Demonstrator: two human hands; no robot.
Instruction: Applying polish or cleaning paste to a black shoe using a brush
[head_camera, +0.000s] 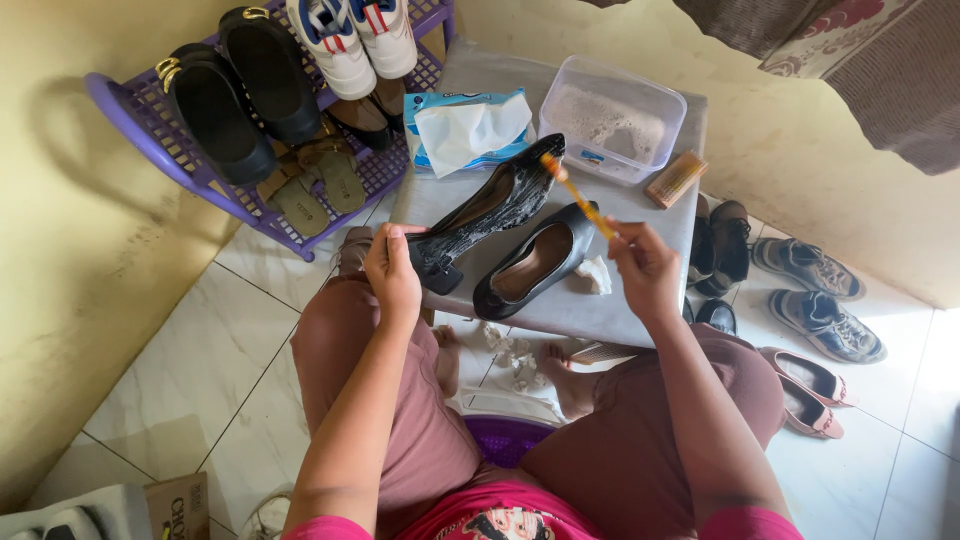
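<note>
Left hand (392, 272) is gripping the heel end of a wet, soapy black heeled shoe (495, 205), tilting it up over the grey table (640, 215). Right hand (645, 268) is pinching an orange toothbrush (577, 194), its bristled tip touching the shoe's toe. The second black shoe (535, 262) is lying on the table just beside it, a clear tub of sudsy water (612, 120) sitting behind

bare arms and feet, pink patterned top, dusty-rose trousers
</note>
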